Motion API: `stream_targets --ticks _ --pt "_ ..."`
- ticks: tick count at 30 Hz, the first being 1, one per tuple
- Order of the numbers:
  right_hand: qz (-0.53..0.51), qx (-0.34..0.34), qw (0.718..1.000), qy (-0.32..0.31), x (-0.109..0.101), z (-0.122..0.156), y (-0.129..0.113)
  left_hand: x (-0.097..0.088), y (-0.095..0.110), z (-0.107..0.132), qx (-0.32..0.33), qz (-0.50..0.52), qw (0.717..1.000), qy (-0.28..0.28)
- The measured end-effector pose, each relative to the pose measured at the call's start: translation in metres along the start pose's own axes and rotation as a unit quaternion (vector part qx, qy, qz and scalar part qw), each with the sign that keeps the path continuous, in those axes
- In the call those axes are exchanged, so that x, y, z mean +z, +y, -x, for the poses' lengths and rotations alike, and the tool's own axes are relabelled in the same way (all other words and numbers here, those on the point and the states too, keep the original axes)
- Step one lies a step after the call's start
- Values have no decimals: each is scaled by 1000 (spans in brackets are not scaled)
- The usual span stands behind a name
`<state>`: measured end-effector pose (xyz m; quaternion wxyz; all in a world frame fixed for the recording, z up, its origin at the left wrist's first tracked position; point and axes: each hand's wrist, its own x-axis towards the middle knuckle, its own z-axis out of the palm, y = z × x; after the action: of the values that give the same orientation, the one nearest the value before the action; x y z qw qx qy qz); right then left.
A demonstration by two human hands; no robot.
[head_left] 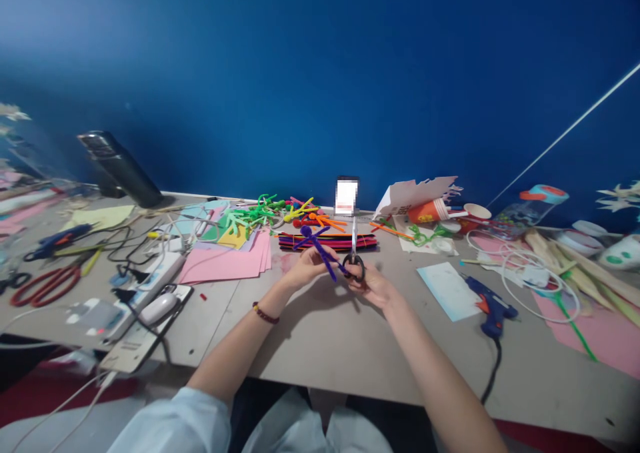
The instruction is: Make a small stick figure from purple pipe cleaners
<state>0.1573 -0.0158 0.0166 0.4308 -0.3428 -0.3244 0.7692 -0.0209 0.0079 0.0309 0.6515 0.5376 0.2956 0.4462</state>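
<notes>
My left hand (303,267) is closed on a purple pipe-cleaner figure (320,247), which it holds above the middle of the table. My right hand (373,285) grips black-handled scissors (354,256) whose blades point upward, close beside the figure's lower end. A flat bundle of dark, red and pink pipe cleaners (327,241) lies just beyond both hands. A beaded bracelet sits on my left wrist.
Pink paper sheets (227,263) and green, yellow and orange pipe-cleaner figures (260,214) lie at back left. A blue glue gun (490,309), a pale blue card (450,289), paper cups (430,211) and white cable are at right. Red scissors (45,285), power strip (145,286) are left.
</notes>
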Motion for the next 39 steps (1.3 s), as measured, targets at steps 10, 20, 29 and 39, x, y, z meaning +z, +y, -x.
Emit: stream_targets --ticks 10,20,29,39 --pt "-52 -44 998 -18 6 -1 7 7 5 2 17 28 999 2" --pt "36 -51 997 49 7 -6 11 10 0 3 20 47 998 23" --pt "629 -158 730 216 -15 -11 17 -4 -6 -5 72 29 991 111" --pt "448 -148 873 125 -14 -16 24 -2 -7 -4 65 -39 989 130"
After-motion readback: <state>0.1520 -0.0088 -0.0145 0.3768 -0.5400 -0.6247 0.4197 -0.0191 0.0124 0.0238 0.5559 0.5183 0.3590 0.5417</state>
